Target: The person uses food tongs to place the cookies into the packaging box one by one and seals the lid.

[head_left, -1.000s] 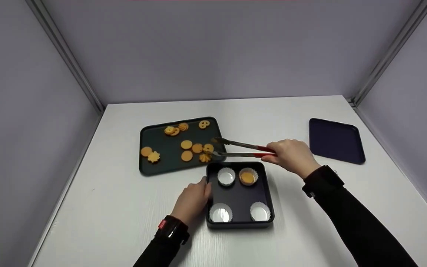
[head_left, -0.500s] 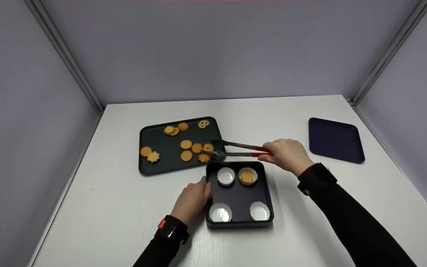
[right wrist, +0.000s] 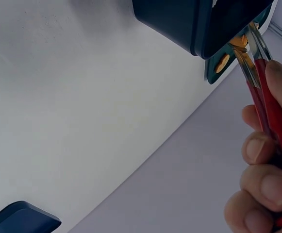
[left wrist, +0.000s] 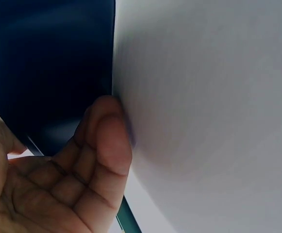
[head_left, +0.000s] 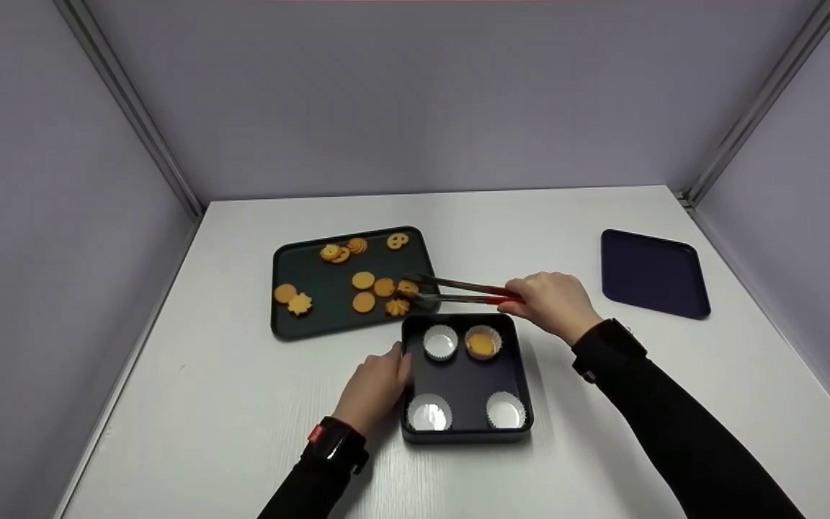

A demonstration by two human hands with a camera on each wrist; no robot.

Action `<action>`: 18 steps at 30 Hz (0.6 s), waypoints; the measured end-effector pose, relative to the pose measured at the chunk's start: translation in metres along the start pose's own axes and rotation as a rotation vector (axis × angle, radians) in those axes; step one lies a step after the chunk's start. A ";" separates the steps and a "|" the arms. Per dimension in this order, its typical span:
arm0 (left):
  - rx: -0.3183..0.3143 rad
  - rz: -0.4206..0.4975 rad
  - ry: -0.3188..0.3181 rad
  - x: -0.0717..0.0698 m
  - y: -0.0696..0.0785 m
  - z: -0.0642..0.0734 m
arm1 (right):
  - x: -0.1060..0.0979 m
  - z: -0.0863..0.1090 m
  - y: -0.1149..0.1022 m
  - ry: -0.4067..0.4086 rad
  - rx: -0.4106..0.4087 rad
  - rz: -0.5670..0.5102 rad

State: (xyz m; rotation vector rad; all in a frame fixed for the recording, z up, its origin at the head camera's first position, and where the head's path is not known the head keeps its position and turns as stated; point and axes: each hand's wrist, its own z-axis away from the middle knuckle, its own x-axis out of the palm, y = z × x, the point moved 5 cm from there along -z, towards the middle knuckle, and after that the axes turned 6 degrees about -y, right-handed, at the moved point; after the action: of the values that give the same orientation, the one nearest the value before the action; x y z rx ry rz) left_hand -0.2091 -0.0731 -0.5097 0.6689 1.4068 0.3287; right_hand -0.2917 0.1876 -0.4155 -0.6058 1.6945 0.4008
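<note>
In the head view, my right hand (head_left: pixel 553 301) grips the red handles of metal tongs (head_left: pixel 462 298). The arms of the tongs stand slightly apart, their tips over a ring-shaped cookie (head_left: pixel 408 287) at the right end of a dark green tray (head_left: pixel 325 317). A ridged cookie (head_left: pixel 397 308) lies just in front of it. Whether the tips touch a cookie is unclear. My left hand (head_left: pixel 375 389) holds the left wall of a deep dark square pan (head_left: pixel 465 389), fingers bent against its outside in the left wrist view. One paper cup (head_left: pixel 483 342) in the pan contains an orange-yellow piece.
Three other white paper cups, including one at the back left (head_left: pixel 440 342), sit in the pan. Several more cookies lie on the green tray, among them a pretzel shape (head_left: pixel 397 241). A flat dark blue tray (head_left: pixel 653 274) is at the right of the white table (head_left: pixel 228 418).
My right hand has shifted a little left with the tongs, and the tong arms have drawn closer together. My left hand and the pan stay put.
</note>
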 end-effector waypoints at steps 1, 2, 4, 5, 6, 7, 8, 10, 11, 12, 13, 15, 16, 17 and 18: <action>0.001 0.001 0.000 0.000 0.000 0.000 | 0.001 0.000 0.000 0.007 0.000 0.005; 0.002 0.001 0.000 0.000 0.000 0.000 | 0.001 0.001 0.000 0.013 0.000 0.011; 0.003 0.004 -0.001 0.000 -0.001 0.000 | 0.002 0.001 0.001 0.025 -0.003 0.021; 0.004 0.006 0.000 0.000 -0.001 0.000 | 0.002 0.002 0.000 0.032 -0.005 0.022; 0.007 0.007 0.001 0.000 -0.001 0.000 | 0.002 0.002 0.000 0.039 -0.008 0.026; 0.009 0.007 0.002 0.000 -0.001 0.000 | 0.002 0.003 0.000 0.047 -0.011 0.031; 0.010 0.007 0.002 0.000 -0.001 0.000 | 0.002 0.003 -0.001 0.055 -0.015 0.034; 0.010 0.008 0.002 0.000 -0.001 0.000 | 0.003 0.004 -0.002 0.070 -0.023 0.040; 0.010 0.007 0.002 0.000 -0.001 0.000 | 0.003 0.005 -0.002 0.078 -0.027 0.046; 0.009 0.005 0.001 0.000 -0.001 0.000 | 0.003 0.005 -0.003 0.083 -0.032 0.058; 0.006 0.005 -0.001 0.000 -0.001 0.000 | 0.003 0.006 -0.003 0.088 -0.038 0.069; 0.000 0.005 -0.004 0.000 -0.001 0.000 | 0.003 0.007 -0.004 0.096 -0.049 0.092; -0.002 0.005 -0.004 0.000 -0.001 0.000 | 0.003 0.008 -0.005 0.100 -0.053 0.103; -0.003 0.005 -0.005 0.000 -0.001 0.000 | 0.003 0.009 -0.005 0.104 -0.057 0.109; -0.006 0.006 -0.007 0.000 -0.001 0.000 | 0.003 0.010 -0.005 0.108 -0.060 0.112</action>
State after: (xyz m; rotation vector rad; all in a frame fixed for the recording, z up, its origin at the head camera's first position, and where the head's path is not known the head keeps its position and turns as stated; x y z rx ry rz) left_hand -0.2089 -0.0736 -0.5102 0.6695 1.3971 0.3351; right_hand -0.2813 0.1886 -0.4200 -0.5873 1.8306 0.5085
